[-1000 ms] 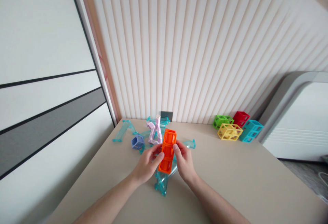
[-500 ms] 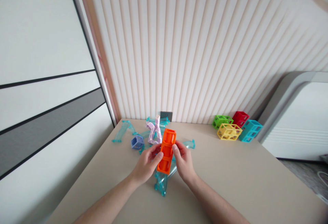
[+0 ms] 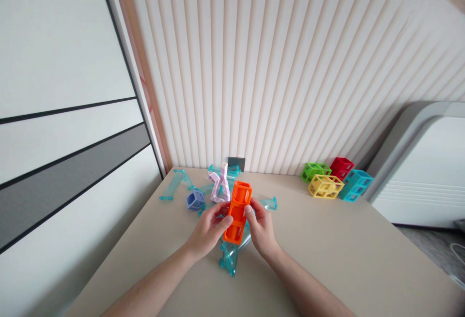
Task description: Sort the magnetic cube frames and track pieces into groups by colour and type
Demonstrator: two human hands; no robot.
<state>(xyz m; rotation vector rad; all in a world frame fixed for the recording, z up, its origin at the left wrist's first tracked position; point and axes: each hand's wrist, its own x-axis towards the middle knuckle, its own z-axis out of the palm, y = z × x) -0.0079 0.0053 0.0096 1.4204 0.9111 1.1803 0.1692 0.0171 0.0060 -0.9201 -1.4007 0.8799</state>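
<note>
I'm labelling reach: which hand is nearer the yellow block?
Right: the right hand is left of the yellow block; the left hand is farther left, across the orange block.

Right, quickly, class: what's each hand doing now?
Left hand: holding the orange three-cell block by one side.
Right hand: holding its opposite side.

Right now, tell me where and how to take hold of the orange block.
Take the orange block by its long sides, around the middle cell, one hand from each side. It is a row of three cells, longer than wide and tilted, so a hold near the middle should balance best; the left hand and right hand grip it about there.
</note>
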